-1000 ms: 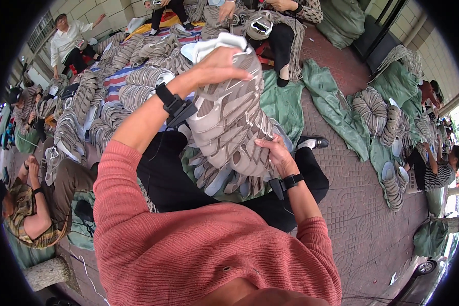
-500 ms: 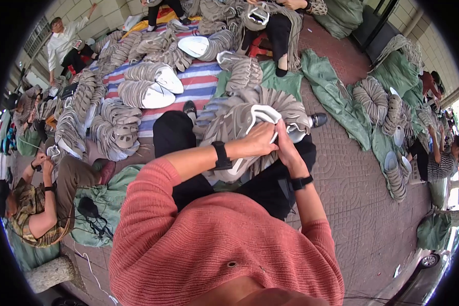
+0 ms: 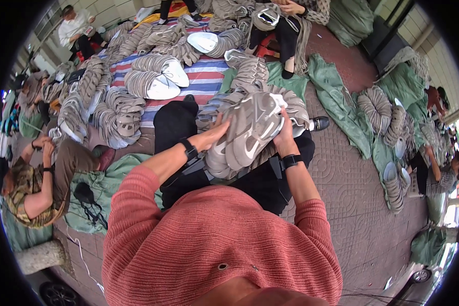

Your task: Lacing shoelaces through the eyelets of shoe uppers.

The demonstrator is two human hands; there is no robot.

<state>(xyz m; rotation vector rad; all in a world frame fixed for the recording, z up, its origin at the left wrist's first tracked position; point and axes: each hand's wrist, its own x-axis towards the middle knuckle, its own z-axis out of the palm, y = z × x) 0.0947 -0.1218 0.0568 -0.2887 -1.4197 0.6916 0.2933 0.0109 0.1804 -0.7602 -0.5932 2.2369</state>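
Observation:
Between my hands, above my lap, is a grey-beige shoe upper point(image 3: 250, 122) with white trim, lying against other uppers of the same kind. My left hand point(image 3: 215, 133) presses on its left side with the fingers along the edge. On the far right, my right hand point(image 3: 285, 128) grips the upper's side near its white-lined opening, thumb toward me. More nested uppers point(image 3: 293, 106) curve around behind it, partly hidden by the one I hold.
Stacks of nested uppers point(image 3: 160, 76) lie on a striped sheet point(image 3: 204, 76) ahead. Green sacking point(image 3: 336, 102) covers paving at right. A seated person in camouflage point(image 3: 33, 191) works at left; another person's legs point(image 3: 289, 46) are ahead. A dark mask-like item point(image 3: 86, 196) lies on green cloth.
My hands have moved apart from being together at the white-lined opening. The upper is now turned with its outer side up, held from both sides. The view has shifted slightly.

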